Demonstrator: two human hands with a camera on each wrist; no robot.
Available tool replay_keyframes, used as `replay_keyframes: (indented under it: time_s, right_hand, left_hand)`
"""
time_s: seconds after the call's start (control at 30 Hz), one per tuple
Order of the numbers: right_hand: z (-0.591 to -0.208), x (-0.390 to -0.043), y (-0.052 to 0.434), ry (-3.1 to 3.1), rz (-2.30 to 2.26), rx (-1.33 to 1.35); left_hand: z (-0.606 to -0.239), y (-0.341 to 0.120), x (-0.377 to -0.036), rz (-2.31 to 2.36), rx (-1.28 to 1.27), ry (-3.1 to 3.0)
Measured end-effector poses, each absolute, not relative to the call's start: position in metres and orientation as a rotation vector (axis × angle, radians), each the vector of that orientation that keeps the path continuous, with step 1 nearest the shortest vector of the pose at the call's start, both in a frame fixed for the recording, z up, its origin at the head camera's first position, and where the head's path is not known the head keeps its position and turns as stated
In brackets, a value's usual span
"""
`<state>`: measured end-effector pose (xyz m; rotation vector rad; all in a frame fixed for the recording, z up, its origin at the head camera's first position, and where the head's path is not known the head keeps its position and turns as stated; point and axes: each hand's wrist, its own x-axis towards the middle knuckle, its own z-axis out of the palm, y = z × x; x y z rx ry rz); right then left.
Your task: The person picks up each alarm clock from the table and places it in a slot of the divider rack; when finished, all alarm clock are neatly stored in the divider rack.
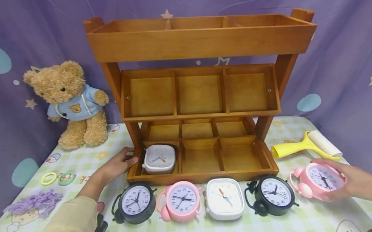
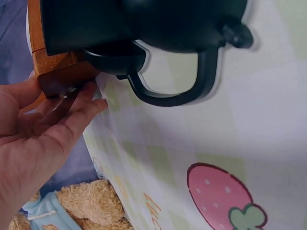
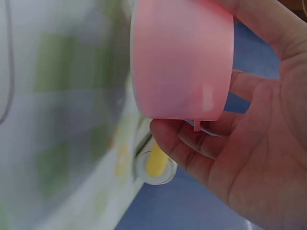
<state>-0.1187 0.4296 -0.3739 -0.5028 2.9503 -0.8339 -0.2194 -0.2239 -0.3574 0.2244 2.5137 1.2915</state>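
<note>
My right hand [image 1: 350, 180] grips a pink twin-bell alarm clock [image 1: 325, 180] by its round body, fingers and thumb on opposite sides; its bells point left. In the right wrist view the clock's smooth pink casing [image 3: 182, 62] sits between thumb and fingers. My left hand [image 1: 118, 167] holds the lower left side of a brown wooden shelf rack [image 1: 202, 178]. The left wrist view has thumb and fingers [image 2: 79, 115] about the wooden corner [image 2: 67, 74]. Inside the lower left compartment lies a white square clock [image 1: 159, 158], face up.
In front of the rack lie a black alarm clock [image 1: 137, 204], a pink one [image 1: 182, 201], a white square one [image 1: 225, 199] and another black one [image 1: 274, 195]. A yellow-handled lint roller [image 1: 304, 145] is at right. A teddy bear [image 1: 74, 104], hair ties [image 1: 49, 178] and purple yarn [image 1: 36, 202] are at left.
</note>
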Motion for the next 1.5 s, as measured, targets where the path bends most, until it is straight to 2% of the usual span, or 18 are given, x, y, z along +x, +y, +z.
replay_keyframes:
  time_s: [0.33,1.0,1.5]
  right_hand:
    - [-0.342,-0.126,0.409,3.044,-0.606,-0.403]
    - [-0.307,-0.151,0.334,3.04,-0.762,-0.698]
    - [-0.296,-0.179,0.257,2.954,-0.807,-0.683]
  left_hand:
    - [-0.358,-0.228,-0.22,1.29,0.23,2.525]
    - [-0.359,-0.225,-0.223,1.259,0.247,2.572]
    - [-0.36,-0.226,-0.223,1.232,0.256,2.591]
